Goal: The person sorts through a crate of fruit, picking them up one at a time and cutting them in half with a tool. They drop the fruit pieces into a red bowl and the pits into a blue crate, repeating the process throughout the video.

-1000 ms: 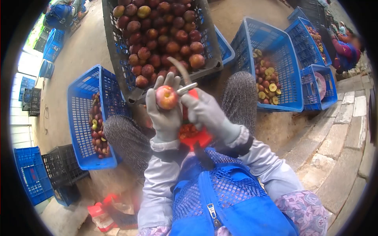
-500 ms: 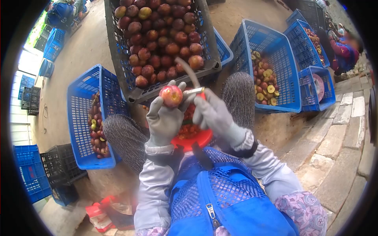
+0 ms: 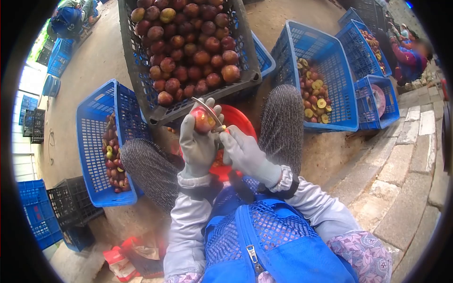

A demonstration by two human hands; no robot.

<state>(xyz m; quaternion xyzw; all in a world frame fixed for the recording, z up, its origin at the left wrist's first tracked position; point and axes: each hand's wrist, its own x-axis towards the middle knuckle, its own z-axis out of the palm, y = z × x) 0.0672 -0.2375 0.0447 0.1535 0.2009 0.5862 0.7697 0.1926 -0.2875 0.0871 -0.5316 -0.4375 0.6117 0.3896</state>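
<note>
Head view: one fruit (image 3: pixel 202 121), one knife (image 3: pixel 207 111), one red bowl (image 3: pixel 239 121), and one black crate (image 3: pixel 163 113) at 12 o'clock. The left hand (image 3: pixel 197 146) grips the red, round fruit at centre, over the bowl. The right hand (image 3: pixel 246 154) is closed on the knife. The blade now lies across the fruit; before, it was lifted beside it.

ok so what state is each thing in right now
fruit: gripped in left hand, blade across it
knife: gripped in right hand, curved blade on the fruit
black crate: heaped with whole fruit
red bowl: under the hands, mostly hidden
left blue crate: partly filled
right blue crate: partly filled, some fruit halved
</note>
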